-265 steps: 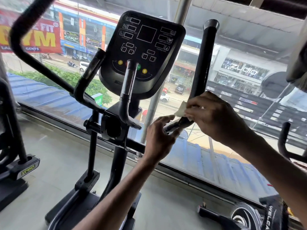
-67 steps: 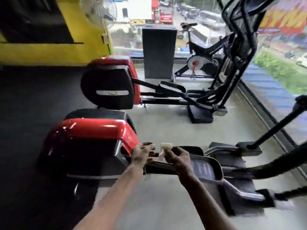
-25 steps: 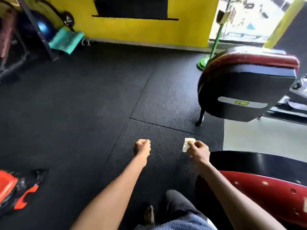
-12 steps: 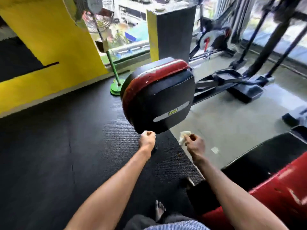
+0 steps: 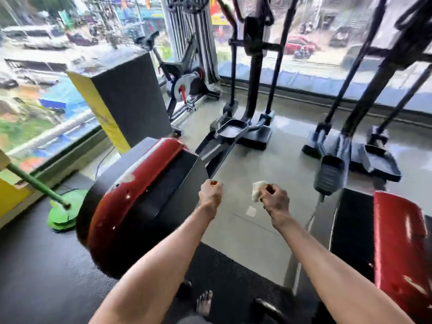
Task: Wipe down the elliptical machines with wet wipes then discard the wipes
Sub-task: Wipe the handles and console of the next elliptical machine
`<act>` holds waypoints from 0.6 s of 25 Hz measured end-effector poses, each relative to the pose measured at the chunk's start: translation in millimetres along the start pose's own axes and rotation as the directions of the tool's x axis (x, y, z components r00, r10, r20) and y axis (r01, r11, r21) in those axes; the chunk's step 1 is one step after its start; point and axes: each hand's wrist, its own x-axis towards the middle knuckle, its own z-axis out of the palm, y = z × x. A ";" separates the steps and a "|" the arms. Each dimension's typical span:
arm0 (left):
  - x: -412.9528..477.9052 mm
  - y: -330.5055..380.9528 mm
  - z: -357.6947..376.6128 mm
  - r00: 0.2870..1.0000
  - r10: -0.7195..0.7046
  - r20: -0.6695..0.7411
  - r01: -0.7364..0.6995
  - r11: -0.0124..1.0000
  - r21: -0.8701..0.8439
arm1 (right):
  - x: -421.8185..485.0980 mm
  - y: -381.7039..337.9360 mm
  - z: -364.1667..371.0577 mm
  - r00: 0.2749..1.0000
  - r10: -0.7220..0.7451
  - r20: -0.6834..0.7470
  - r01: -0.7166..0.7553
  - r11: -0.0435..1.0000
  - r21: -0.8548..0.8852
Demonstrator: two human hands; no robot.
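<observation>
Both arms reach out over the floor. The left hand (image 5: 210, 194) is balled into a fist with nothing in it that I can see. The right hand (image 5: 275, 198) is level with it and a little apart, fingers curled, pinching a crumpled white wipe (image 5: 257, 191) that pokes out on the side facing the left hand. The wipe touches no machine; it hangs in the air above the grey floor (image 5: 245, 239).

Just to the left of the left hand sits the red-and-black housing (image 5: 140, 206) of one elliptical, with its foot pedal (image 5: 231, 132) lying beyond that hand. Off to the right of the right hand is a second red housing (image 5: 397, 242), and a dark ribbed pedal (image 5: 329, 174) lies just beyond that hand. On the floor under the gap between the hands lies a small pale scrap (image 5: 251, 211).

Well beyond the left hand a spin bike (image 5: 184, 87) stands by the window, next to a black-and-yellow pillar (image 5: 126, 99). Far to the left of the left hand is a green fan base (image 5: 62, 215). Back near the elbows a bare foot (image 5: 204, 302) rests on the black mat (image 5: 46, 277).
</observation>
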 end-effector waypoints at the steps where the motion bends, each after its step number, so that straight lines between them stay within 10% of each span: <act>1: 17.2 16.3 3.4 1.000 0.015 0.027 -0.015 1.000 0.005 | 12.2 -11.7 2.9 0.999 0.015 -0.030 -0.014 1.000 0.027; 15: 243.7 262.7 233.5 0.932 0.167 0.323 -0.177 0.984 0.003 | 346.4 -114.5 -57.1 0.939 0.111 -0.324 -0.069 0.988 0.137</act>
